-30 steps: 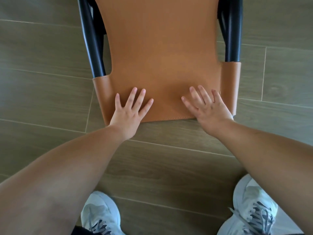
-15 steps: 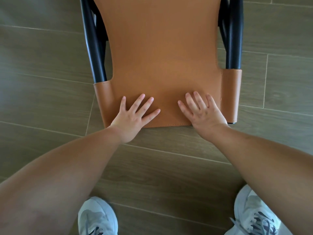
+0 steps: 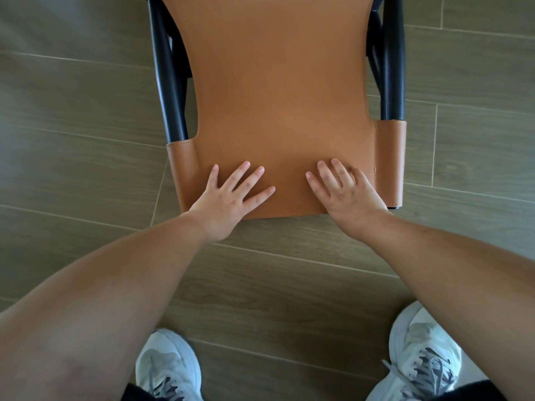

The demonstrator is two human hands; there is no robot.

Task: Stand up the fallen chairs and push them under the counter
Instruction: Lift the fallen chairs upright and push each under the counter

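Pressing flat against the tan leather back of the chair [image 3: 278, 111], both hands sit with fingers straight and spread, gripping nothing: the left hand [image 3: 228, 198] at the lower left of the leather panel, the right hand [image 3: 344, 195] at the lower right, both just above its stitched bottom edge. The chair fills the upper middle of the frame, upright, its black frame tubes [image 3: 168, 82] running up either side towards the top edge. Compared with a second ago, the leather's bottom edge has slid lower in the frame, and the hands have moved slightly inward, while the grey shoes [image 3: 422, 363] at the bottom have slid further down; the head seems to be tipping or stepping along with the chair. That suggests the standing-up step is done for this chair and the push is under way. The desk is not in view, so how far the chair has yet to travel cannot be told. Wood-look floor tiles [image 3: 72, 140] lie all round.
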